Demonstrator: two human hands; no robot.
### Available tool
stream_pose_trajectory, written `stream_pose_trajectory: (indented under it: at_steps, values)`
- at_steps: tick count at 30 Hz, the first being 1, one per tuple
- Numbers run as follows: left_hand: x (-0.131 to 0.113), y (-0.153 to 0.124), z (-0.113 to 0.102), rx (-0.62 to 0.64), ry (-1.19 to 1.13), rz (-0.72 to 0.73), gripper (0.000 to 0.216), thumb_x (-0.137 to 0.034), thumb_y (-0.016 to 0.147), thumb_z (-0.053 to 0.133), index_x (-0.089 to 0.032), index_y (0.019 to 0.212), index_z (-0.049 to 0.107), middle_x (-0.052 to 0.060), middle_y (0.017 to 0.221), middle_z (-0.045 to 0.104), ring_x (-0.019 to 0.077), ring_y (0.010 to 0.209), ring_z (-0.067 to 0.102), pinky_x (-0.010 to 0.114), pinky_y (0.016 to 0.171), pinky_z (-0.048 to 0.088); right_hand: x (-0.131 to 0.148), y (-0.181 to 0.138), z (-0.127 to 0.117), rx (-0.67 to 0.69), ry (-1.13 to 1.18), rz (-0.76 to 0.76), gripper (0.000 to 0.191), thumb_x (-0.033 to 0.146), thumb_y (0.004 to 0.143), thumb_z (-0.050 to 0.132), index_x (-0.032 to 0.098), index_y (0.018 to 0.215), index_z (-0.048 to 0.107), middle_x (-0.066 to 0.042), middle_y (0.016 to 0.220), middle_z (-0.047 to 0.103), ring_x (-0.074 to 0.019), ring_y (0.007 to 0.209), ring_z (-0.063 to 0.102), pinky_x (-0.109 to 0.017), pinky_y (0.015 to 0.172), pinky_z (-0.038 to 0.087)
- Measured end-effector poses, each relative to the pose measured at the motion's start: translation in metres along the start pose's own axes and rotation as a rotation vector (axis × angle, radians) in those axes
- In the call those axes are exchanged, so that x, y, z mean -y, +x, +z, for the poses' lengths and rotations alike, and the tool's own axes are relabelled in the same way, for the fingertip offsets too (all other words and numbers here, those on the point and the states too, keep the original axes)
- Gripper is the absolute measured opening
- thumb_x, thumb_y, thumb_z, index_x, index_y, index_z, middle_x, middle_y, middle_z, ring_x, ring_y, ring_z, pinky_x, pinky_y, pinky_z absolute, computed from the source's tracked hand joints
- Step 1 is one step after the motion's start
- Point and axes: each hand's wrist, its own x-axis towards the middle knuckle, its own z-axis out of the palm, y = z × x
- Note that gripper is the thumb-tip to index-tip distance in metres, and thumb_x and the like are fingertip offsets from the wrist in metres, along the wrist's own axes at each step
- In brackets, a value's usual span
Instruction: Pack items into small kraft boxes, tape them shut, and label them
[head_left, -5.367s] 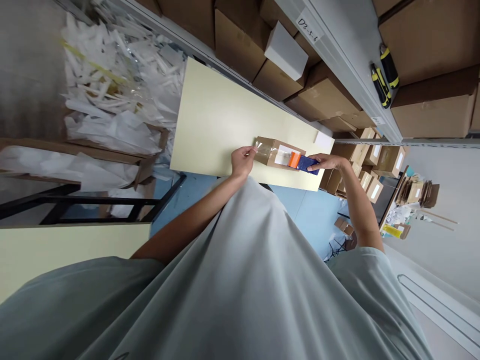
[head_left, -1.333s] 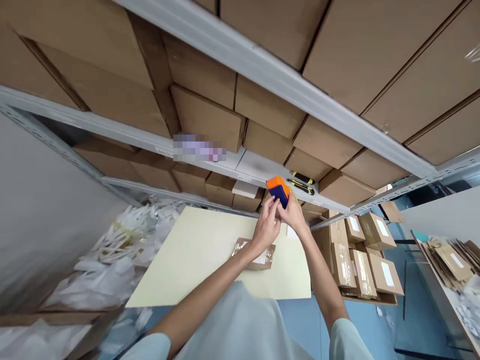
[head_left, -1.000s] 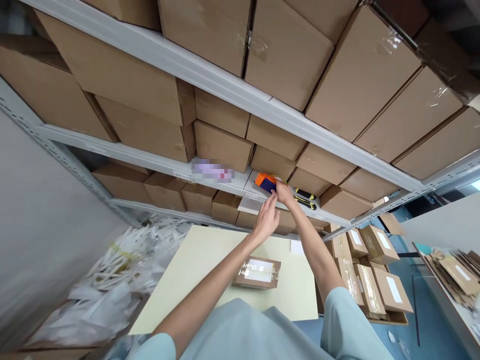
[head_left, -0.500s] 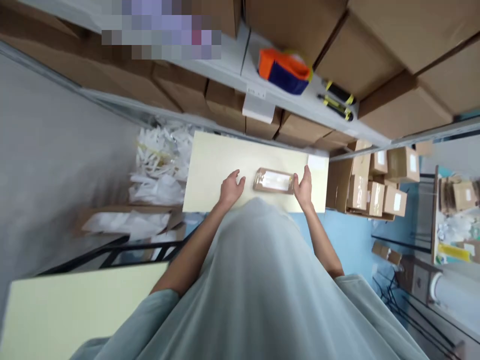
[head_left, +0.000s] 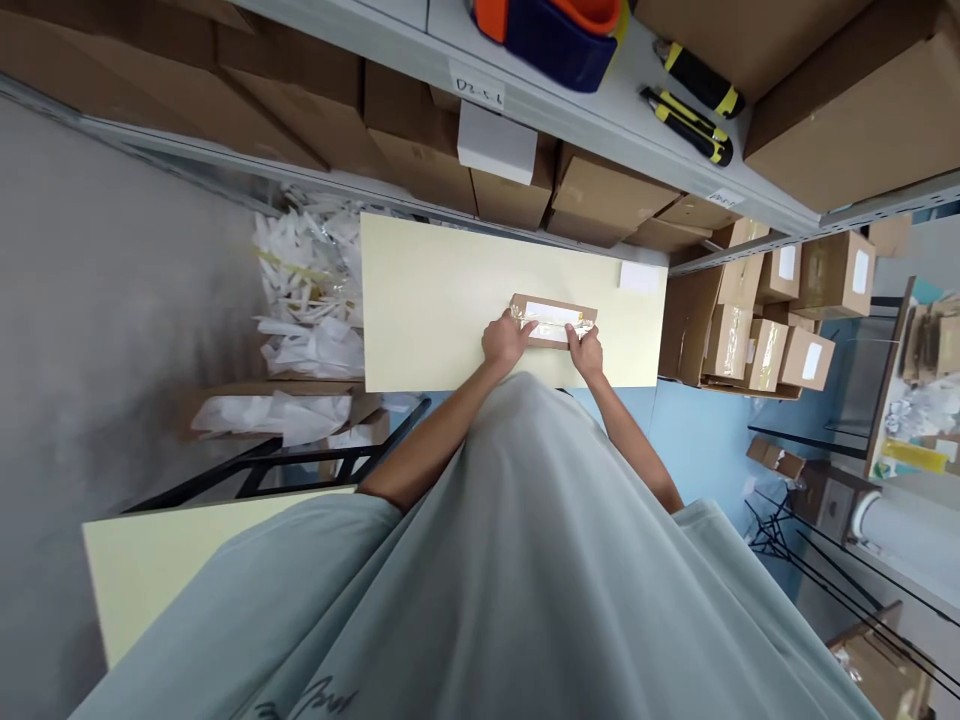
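Observation:
A long, narrow cardboard box (head_left: 553, 343) with shiny clear tape and a white label on its upper face is at the pale yellow tabletop (head_left: 431, 300). My left hand (head_left: 504, 342) grips its left end, the thumb lying over the top. At the right end, my right hand (head_left: 586, 352) holds it the same way, thumb on the taped face. The fingers beneath or behind the box are hidden. Whether the box rests on the table or is slightly lifted, I cannot tell.
Above the table's far edge runs a grey shelf (head_left: 420, 55) with a tape dispenser (head_left: 562, 50) and utility knives (head_left: 690, 125). A big carton of small boxes (head_left: 727, 345) stands to the right. White packing scraps (head_left: 315, 275) are heaped on the left.
My left hand has moved right from the bare tabletop onto the box. My right hand has closed on the other end. The view has shifted, so the shelf sits higher.

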Motion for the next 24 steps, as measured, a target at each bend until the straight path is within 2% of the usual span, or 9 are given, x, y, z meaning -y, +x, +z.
stream_pose_trajectory:
  at_steps: [3,5,7,9,12,14,18,21,24]
  values:
    - [0.013,0.004,-0.008,0.038,-0.032,0.101,0.048,-0.047,0.118,0.050,-0.017,0.147,0.074,0.023,0.132,0.084,0.0401,0.125,0.079,0.043,0.105,0.058,-0.007,-0.006,-0.011,0.011,0.009,-0.074,0.063,0.067,0.117,0.036,0.014,0.145,0.055,-0.026,0.123,0.083,-0.0389,0.115,0.080,-0.049,0.104,0.062]
    - [0.024,0.007,-0.018,0.063,-0.077,0.179,0.043,-0.036,0.117,0.049,-0.018,0.144,0.077,0.021,0.130,0.085,0.0384,0.123,0.079,0.043,0.105,0.060,-0.007,-0.011,-0.019,0.014,0.020,-0.132,0.060,0.068,0.116,0.035,0.017,0.133,0.061,-0.021,0.109,0.083,-0.0364,0.105,0.079,-0.047,0.099,0.063]
    - [0.036,0.007,-0.030,0.044,-0.112,0.236,0.039,-0.029,0.112,0.053,-0.018,0.140,0.079,0.020,0.135,0.083,0.0373,0.129,0.076,0.043,0.111,0.059,-0.003,-0.015,-0.025,0.010,0.035,-0.208,0.056,0.069,0.113,0.040,0.020,0.121,0.065,-0.018,0.111,0.081,-0.0327,0.105,0.077,-0.045,0.099,0.063]
    - [0.050,0.007,-0.042,-0.037,-0.162,0.284,0.038,-0.027,0.109,0.058,-0.018,0.139,0.079,0.019,0.141,0.080,0.0354,0.134,0.074,0.043,0.117,0.057,0.004,-0.017,-0.025,-0.039,0.061,-0.301,0.049,0.068,0.109,0.051,0.021,0.113,0.067,-0.019,0.124,0.075,-0.0297,0.111,0.075,-0.043,0.104,0.064]
    - [0.072,0.009,-0.056,-0.182,-0.303,0.347,0.040,-0.024,0.107,0.058,-0.021,0.142,0.077,0.014,0.134,0.078,0.0295,0.119,0.077,0.041,0.114,0.061,0.021,-0.015,-0.015,-0.109,0.092,-0.402,0.035,0.056,0.104,0.060,0.021,0.106,0.067,-0.018,0.129,0.068,-0.0269,0.107,0.072,-0.045,0.105,0.065]
    - [0.088,0.012,-0.062,-0.251,-0.366,0.345,0.041,-0.021,0.107,0.056,-0.023,0.143,0.076,0.011,0.126,0.079,0.0270,0.113,0.078,0.040,0.112,0.063,0.033,-0.013,0.000,-0.085,0.090,-0.417,0.028,0.044,0.105,0.055,0.020,0.109,0.069,-0.017,0.127,0.067,-0.0259,0.104,0.072,-0.045,0.105,0.065]
    - [0.117,0.017,-0.068,-0.279,-0.344,0.245,0.040,-0.010,0.102,0.056,-0.018,0.136,0.076,0.011,0.132,0.081,0.0277,0.127,0.076,0.041,0.121,0.059,0.056,-0.027,0.033,-0.030,0.070,-0.422,0.027,0.031,0.101,0.051,0.019,0.115,0.071,-0.016,0.120,0.070,-0.0274,0.107,0.074,-0.045,0.103,0.067]
    - [0.137,0.014,-0.072,-0.267,-0.335,0.212,0.038,-0.007,0.095,0.057,-0.018,0.125,0.079,0.011,0.128,0.084,0.0309,0.123,0.080,0.045,0.117,0.063,0.066,-0.052,0.051,-0.019,0.026,-0.432,0.024,0.028,0.092,0.056,0.024,0.108,0.073,-0.011,0.102,0.074,-0.0308,0.099,0.076,-0.046,0.088,0.071]
    - [0.150,0.016,-0.077,-0.227,-0.353,0.164,0.036,-0.011,0.090,0.061,-0.020,0.119,0.082,0.012,0.116,0.087,0.0347,0.117,0.083,0.047,0.112,0.067,0.075,-0.068,0.049,-0.038,-0.038,-0.460,0.034,0.024,0.079,0.062,0.031,0.108,0.078,-0.008,0.094,0.078,-0.0356,0.088,0.080,-0.050,0.076,0.071]
